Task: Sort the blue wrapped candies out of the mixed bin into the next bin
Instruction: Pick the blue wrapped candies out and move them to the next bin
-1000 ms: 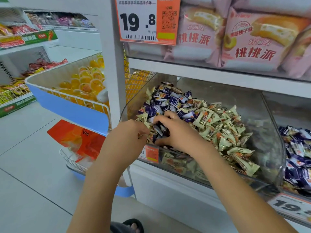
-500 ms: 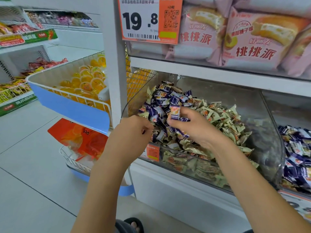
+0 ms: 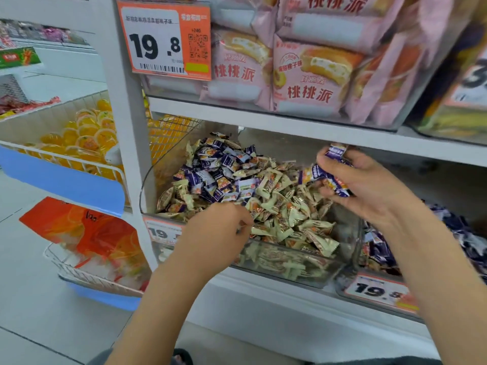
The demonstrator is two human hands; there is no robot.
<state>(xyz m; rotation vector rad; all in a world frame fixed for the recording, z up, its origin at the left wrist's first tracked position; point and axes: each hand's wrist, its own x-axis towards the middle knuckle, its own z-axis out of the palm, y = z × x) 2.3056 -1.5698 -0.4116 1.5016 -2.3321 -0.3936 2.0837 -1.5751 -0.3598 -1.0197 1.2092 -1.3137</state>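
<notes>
The right hand (image 3: 369, 185) is raised above the right end of the mixed bin (image 3: 290, 270), its fingers curled round a small clutch of blue wrapped candies (image 3: 322, 176), one poking up past the fingertips and others fanned loosely below the thumb. That loose fan is the likeliest trouble: a wrapper held only by its twisted end could slip and fall back among the cream wrapped candies (image 3: 290, 214), or land on the floor in front of the bin. The left hand (image 3: 218, 235) sits low at the front of the mixed bin with fingers bent in over the pile; whether it grips anything cannot be told. Most remaining blue pieces lie toward the back left of the mixed bin. The next bin (image 3: 374, 248), just right of the mixed bin, shares a clear dividing wall with it, and the shelf (image 3: 303, 127) above leaves only a modest gap, so a high carry could knock knuckles there.
</notes>
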